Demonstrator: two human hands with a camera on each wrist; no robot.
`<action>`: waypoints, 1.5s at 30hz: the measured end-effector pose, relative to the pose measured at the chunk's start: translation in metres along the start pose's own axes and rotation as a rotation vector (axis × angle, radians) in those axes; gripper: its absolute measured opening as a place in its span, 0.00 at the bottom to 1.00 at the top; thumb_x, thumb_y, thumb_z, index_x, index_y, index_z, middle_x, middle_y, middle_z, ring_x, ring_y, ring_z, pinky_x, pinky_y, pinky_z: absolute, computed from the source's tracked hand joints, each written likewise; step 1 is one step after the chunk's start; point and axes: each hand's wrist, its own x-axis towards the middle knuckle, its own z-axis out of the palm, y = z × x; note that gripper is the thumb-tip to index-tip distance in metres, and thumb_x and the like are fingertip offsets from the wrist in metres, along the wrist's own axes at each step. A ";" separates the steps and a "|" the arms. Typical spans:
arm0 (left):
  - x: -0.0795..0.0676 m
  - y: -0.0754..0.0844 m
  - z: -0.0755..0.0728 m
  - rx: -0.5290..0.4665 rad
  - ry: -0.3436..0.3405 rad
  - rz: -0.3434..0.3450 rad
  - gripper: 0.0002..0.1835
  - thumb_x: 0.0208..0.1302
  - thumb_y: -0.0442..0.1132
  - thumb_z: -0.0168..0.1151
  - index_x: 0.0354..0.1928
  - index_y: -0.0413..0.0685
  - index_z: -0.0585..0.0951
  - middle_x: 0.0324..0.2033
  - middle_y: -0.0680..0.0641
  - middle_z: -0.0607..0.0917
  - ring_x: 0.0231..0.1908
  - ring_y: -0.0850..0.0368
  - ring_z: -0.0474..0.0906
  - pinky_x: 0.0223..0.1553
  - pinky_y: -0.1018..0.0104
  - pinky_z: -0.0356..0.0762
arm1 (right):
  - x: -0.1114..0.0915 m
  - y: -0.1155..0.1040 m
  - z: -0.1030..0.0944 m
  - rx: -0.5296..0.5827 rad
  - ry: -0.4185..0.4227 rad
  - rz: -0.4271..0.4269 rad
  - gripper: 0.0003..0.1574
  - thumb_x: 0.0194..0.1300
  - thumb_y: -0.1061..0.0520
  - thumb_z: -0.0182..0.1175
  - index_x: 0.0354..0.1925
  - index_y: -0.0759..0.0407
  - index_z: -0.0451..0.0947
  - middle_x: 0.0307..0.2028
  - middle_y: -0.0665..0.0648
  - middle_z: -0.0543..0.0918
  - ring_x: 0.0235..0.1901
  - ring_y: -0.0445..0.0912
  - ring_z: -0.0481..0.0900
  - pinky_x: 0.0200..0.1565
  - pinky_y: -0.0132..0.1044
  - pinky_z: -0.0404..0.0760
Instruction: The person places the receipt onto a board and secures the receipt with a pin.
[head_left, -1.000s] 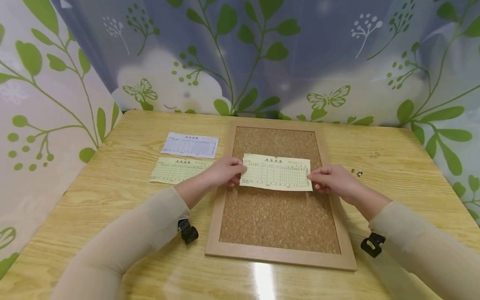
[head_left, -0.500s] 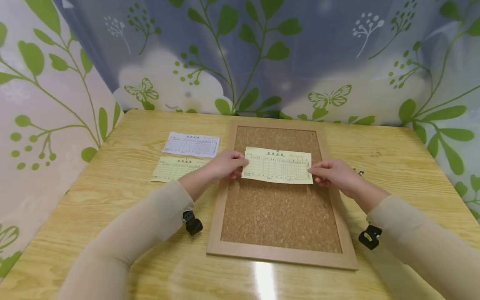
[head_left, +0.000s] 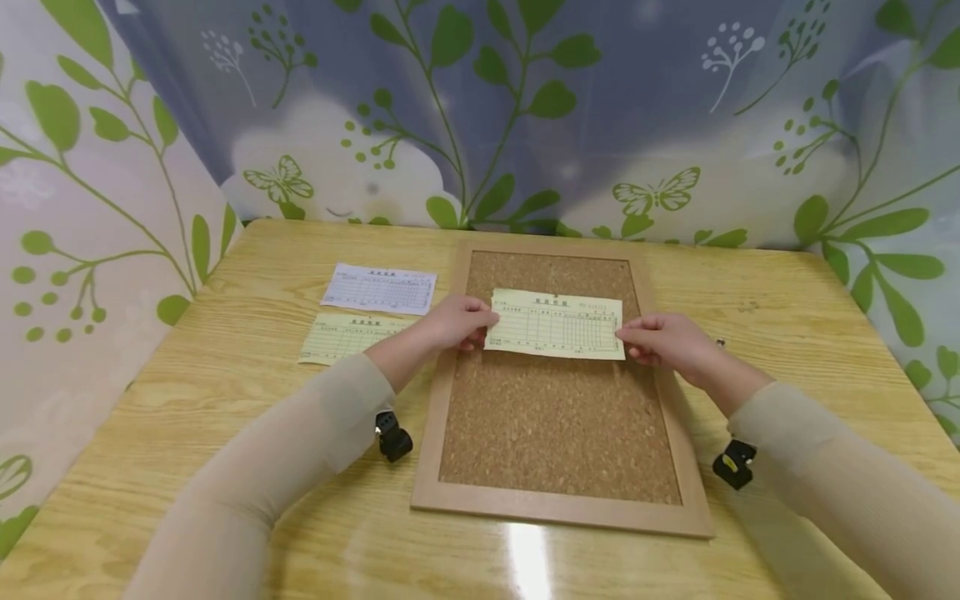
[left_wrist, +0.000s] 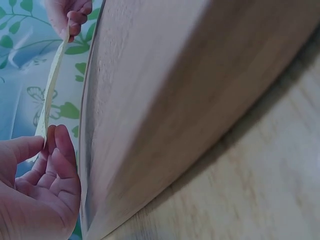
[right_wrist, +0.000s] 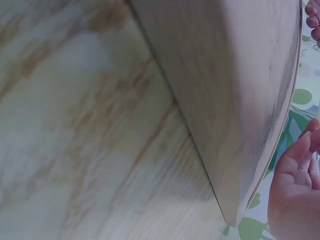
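Note:
A pale yellow receipt slip [head_left: 555, 325] with a printed grid is stretched between both hands over the upper half of a cork board [head_left: 558, 425]. My left hand [head_left: 459, 323] pinches its left edge between thumb and fingers. The right edge is pinched the same way by my right hand [head_left: 667, 346]. Seen edge-on in the left wrist view, the slip [left_wrist: 52, 85] stands off the cork, running from the left hand [left_wrist: 42, 185] up to the other one. In the right wrist view the right hand [right_wrist: 297, 185] shows at the right border, beside the board's frame [right_wrist: 215, 125].
Left of the board lie a white receipt slip [head_left: 380, 287] and, below it, another yellow one [head_left: 345, 335], partly hidden by the left forearm. A small metal item [head_left: 721, 342] peeks out behind the right hand. A patterned curtain [head_left: 525, 117] hangs behind the wooden table [head_left: 225, 333].
Both hands have moved the yellow slip a little farther up the board, away from the body. Their pinch on its edges stays the same.

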 end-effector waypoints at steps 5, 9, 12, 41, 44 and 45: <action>0.002 0.001 -0.001 0.010 0.001 -0.011 0.11 0.68 0.41 0.55 0.35 0.41 0.79 0.26 0.49 0.77 0.28 0.58 0.74 0.26 0.70 0.73 | 0.003 0.000 -0.001 0.008 0.001 -0.002 0.26 0.69 0.54 0.53 0.53 0.76 0.68 0.29 0.48 0.75 0.28 0.35 0.73 0.35 0.30 0.77; 0.007 0.001 -0.001 0.003 0.003 -0.019 0.10 0.68 0.41 0.55 0.35 0.41 0.79 0.27 0.49 0.78 0.28 0.58 0.74 0.27 0.70 0.72 | 0.005 -0.001 -0.003 0.011 -0.003 -0.004 0.26 0.70 0.54 0.53 0.53 0.76 0.68 0.29 0.48 0.75 0.28 0.35 0.73 0.35 0.30 0.77; 0.009 0.002 -0.001 -0.004 0.005 -0.023 0.11 0.67 0.41 0.55 0.35 0.41 0.79 0.27 0.49 0.79 0.29 0.58 0.75 0.28 0.70 0.72 | 0.008 -0.002 -0.005 0.004 0.000 -0.005 0.26 0.69 0.53 0.53 0.53 0.76 0.68 0.28 0.47 0.75 0.28 0.35 0.73 0.36 0.30 0.77; 0.027 0.004 -0.006 -0.062 0.027 -0.059 0.12 0.69 0.42 0.53 0.38 0.39 0.78 0.30 0.48 0.76 0.28 0.59 0.75 0.25 0.72 0.73 | 0.027 -0.008 -0.007 0.059 0.010 -0.003 0.25 0.71 0.55 0.50 0.55 0.77 0.66 0.27 0.47 0.74 0.28 0.35 0.72 0.35 0.30 0.75; 0.029 0.005 -0.006 -0.074 0.029 -0.064 0.12 0.69 0.41 0.52 0.39 0.38 0.78 0.29 0.48 0.75 0.27 0.60 0.75 0.25 0.73 0.73 | 0.029 -0.007 -0.009 0.058 0.014 0.002 0.25 0.71 0.55 0.51 0.54 0.76 0.66 0.27 0.47 0.74 0.28 0.35 0.73 0.36 0.30 0.76; 0.029 0.005 -0.006 -0.071 0.030 -0.065 0.12 0.69 0.41 0.52 0.38 0.37 0.78 0.29 0.48 0.75 0.27 0.60 0.74 0.24 0.73 0.72 | 0.030 -0.006 -0.009 0.058 0.018 0.003 0.25 0.70 0.55 0.51 0.54 0.76 0.67 0.27 0.47 0.75 0.28 0.35 0.73 0.36 0.29 0.76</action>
